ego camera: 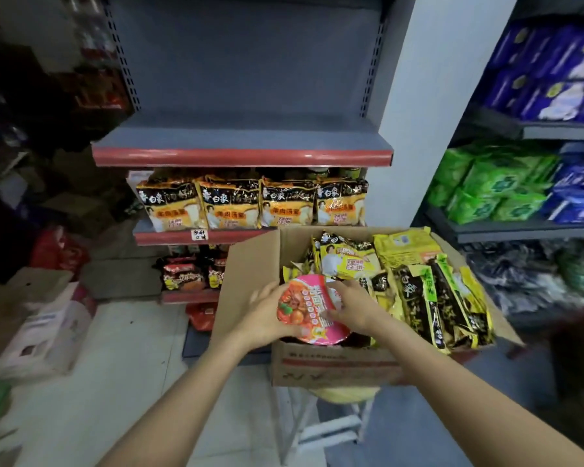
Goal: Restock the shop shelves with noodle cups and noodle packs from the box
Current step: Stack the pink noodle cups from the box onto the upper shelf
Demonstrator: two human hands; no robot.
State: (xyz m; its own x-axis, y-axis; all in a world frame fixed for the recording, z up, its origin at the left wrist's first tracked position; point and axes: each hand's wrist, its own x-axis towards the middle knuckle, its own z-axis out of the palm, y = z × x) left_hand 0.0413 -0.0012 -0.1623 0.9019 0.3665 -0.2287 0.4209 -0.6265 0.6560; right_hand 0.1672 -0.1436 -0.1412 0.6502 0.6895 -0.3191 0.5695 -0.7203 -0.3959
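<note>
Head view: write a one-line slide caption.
Both hands, left and right, hold a pink noodle cup over the cardboard box of noodle packs.

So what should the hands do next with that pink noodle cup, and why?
Probably lift the pink noodle cup out of the box toward the top shelf. The left hand and right hand both grip it, it sits over the box, and that shelf looks bare.
</note>
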